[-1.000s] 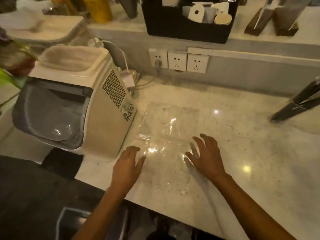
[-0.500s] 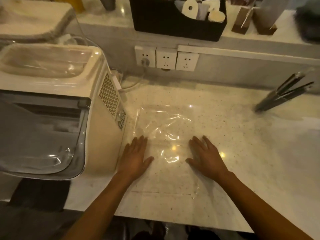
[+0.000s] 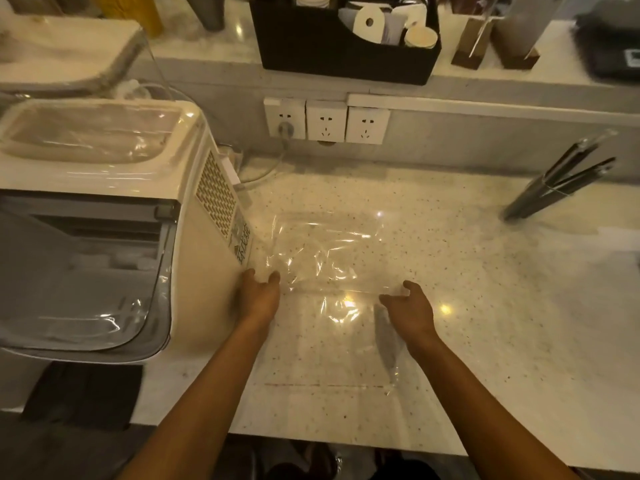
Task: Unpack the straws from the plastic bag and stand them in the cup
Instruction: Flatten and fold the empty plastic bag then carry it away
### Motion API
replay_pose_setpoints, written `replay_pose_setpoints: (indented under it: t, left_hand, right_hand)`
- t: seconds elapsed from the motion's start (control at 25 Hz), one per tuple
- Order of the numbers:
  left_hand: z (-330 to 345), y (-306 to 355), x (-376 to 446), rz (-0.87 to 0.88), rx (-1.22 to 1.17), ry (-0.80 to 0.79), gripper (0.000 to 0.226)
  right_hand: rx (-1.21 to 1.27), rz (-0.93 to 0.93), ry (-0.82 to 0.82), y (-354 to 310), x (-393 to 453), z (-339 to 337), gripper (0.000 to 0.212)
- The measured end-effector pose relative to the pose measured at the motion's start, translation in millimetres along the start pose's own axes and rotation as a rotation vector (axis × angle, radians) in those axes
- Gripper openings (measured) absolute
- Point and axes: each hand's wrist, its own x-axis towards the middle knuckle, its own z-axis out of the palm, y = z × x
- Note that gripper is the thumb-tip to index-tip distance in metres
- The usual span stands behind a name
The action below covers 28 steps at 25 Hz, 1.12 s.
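Both hands have changed shape since half a second ago: then they were lying flat, palms down on the clear plastic bag [image 3: 329, 271]; now they are curling up at its two side edges. The left hand [image 3: 258, 296] is sitting just beside the white countertop appliance [image 3: 194, 202], thumb and fingers bent toward each other and pinching the bag's left edge, with film showing between the fingertips. The right hand [image 3: 410, 306] is hooking its fingers [image 3: 389, 298] inward and its thumb up at the bag's right edge; whether the film is actually being gripped there, I cannot tell. A crease is running across the bag between the two hands, catching the light. The bag is lying spread on the speckled counter [image 3: 485, 306], its red-lined mouth toward the near edge. The dark straws [image 3: 557, 183] are standing well apart, at the far right of the counter, leaning in a cup that is barely readable.
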Motion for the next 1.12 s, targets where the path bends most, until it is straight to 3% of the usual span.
replay_pose_setpoints:
  t: [0.12,0.24,0.32,0.44,0.56,0.96,1.12]
  left_hand:
    - [0.1,5.3,13.2,-0.073,0.072,-0.025,0.055]
    - [-0.5,14.0,14.8,-0.072,0.04,-0.027,0.024]
    - [-1.9,15.3,9.6,0.001,0.08,-0.042,0.019]
    - [-4.5,16.8,-1.5,0.165,0.116,-0.04,0.015]
    - [-11.0,24.9,-9.7,0.178,-0.117,-0.083,0.011]
    - [-34.6,47.8,-37.5,0.09,-0.352,-0.231,0.021]
    - [-44.2,47.2,-58.0,0.228,-0.353,-0.354,0.055]
  right_hand:
    - [0.057,0.083,-0.019,-3.4,5.6,-2.4,0.059]
    - [0.154,0.128,-0.088,-6.8,13.7,-7.9,0.031]
    - [0.161,0.113,-0.094,-7.7,15.4,-9.5,0.014]
    - [0.173,0.052,-0.057,-9.0,12.1,-11.8,0.014]
    - [0.248,0.016,-0.087,-11.9,5.1,-21.5,0.012]
    - [0.454,-0.091,-0.114,-44.8,-27.9,-77.3,0.013]
    - [0.379,-0.184,-0.054,-55.7,-47.2,-99.9,0.013]
